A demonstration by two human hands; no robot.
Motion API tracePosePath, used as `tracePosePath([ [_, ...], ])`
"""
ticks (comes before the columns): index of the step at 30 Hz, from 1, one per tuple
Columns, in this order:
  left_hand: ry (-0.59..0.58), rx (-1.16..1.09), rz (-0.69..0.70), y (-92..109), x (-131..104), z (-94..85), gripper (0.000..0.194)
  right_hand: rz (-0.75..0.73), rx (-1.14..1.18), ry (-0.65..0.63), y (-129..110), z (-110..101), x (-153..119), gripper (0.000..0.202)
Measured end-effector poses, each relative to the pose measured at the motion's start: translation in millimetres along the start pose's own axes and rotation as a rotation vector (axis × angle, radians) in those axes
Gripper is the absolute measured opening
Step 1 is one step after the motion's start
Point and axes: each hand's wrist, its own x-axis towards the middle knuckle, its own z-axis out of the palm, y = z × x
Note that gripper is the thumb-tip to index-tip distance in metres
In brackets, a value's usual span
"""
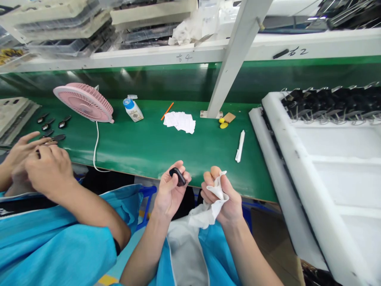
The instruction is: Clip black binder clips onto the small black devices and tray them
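Near the front edge of the green table, my left hand holds a small glossy black part between thumb and fingers. To its right, my right hand is closed round a crumpled white cloth, which hangs down toward my lap. The black part and the cloth are apart. Beyond my hands lie a fanned pile of white paper slips, an orange stick and a white pen.
A co-worker's hands are at the left, by several small black parts. A pink fan and a blue-capped bottle stand behind. White foam trays fill the right; a metal post rises mid-table.
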Motion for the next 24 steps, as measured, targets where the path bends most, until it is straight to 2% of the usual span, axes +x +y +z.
tracePosePath([
  [4,0.028,-0.184,-0.1,0,-2,7.4,0.039,-0.012,0.023,-0.013,-1,0,0,0.045],
  [8,0.033,-0.296,-0.139,0,-6,13.6,0.038,-0.021,0.028,-0.039,-2,0,1,0.042],
  [24,0.083,-0.366,-0.156,-1,-7,17.3,0.044,-0.034,0.038,-0.051,0,1,2,0.037],
])
